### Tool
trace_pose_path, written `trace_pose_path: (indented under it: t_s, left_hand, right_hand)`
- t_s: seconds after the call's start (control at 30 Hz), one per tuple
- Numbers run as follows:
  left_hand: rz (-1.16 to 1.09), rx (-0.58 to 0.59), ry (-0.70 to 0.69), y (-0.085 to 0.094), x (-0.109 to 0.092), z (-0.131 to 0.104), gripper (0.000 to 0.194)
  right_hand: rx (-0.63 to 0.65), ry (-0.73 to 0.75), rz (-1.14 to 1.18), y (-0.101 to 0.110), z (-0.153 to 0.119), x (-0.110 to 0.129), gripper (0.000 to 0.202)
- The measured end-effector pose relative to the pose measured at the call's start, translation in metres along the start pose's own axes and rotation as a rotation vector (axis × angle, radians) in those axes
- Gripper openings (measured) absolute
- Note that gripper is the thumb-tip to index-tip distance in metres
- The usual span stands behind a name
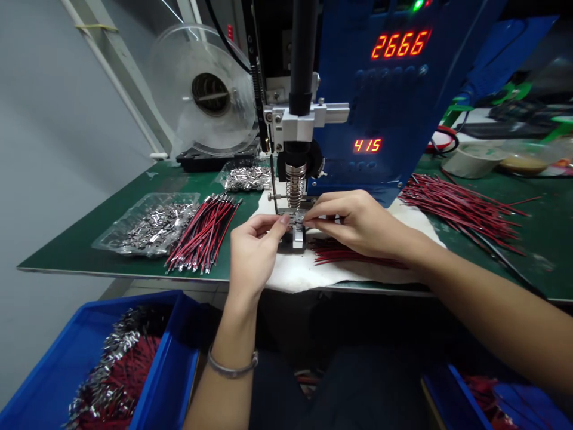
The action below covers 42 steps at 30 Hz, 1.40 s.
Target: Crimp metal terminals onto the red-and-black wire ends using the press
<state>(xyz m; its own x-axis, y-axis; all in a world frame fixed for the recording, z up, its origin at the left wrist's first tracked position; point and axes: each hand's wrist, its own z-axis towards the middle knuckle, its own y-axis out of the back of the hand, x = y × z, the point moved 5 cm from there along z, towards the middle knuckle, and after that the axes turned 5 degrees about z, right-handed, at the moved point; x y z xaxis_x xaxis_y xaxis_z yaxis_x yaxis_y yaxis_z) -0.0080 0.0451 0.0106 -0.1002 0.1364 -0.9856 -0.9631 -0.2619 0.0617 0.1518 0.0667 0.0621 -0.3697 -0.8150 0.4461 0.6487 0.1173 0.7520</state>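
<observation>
My left hand [256, 248] reaches in from the left of a small metal fixture [298, 237], thumb and forefinger pinched at its edge. From the right, my right hand [353, 221] pinches close above the same fixture with the fingertips together. Whatever sits between the fingertips of either hand is too small to make out. Right above the fixture stands the soldering head [295, 179] of a bench machine, with a spring around its shaft. Under my right hand a bundle of red and black wires [340, 252] lies on a white cloth [290, 272].
Left on the green table [134, 185] are a clear tray of metal parts [154, 224], tipped wires [203, 233] and a second parts tray [246, 177]. More wires [461, 206] lie right. A blue machine housing [380, 101] rises behind. Below left stands a blue bin [49, 367].
</observation>
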Motion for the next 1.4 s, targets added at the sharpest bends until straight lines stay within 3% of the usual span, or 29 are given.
trace_pose_path:
  t_s: [0.6, 0.9, 1.4]
  left_hand:
    - [-0.035, -0.018, -0.034, 0.0009, 0.0015, 0.0025, 0.026]
    - [-0.119, -0.018, 0.017, 0.0021, 0.0054, 0.0039, 0.045]
    - [-0.113, -0.01, 0.009, 0.0019, 0.0071, 0.0025, 0.041]
  right_hand:
    - [-0.003, -0.034, -0.007, -0.0009, -0.0005, 0.0003, 0.018]
    - [-0.008, -0.056, -0.029, 0.0001, -0.001, 0.0019, 0.019]
    - [-0.021, -0.04, -0.027, 0.0005, -0.0013, 0.0011, 0.018]
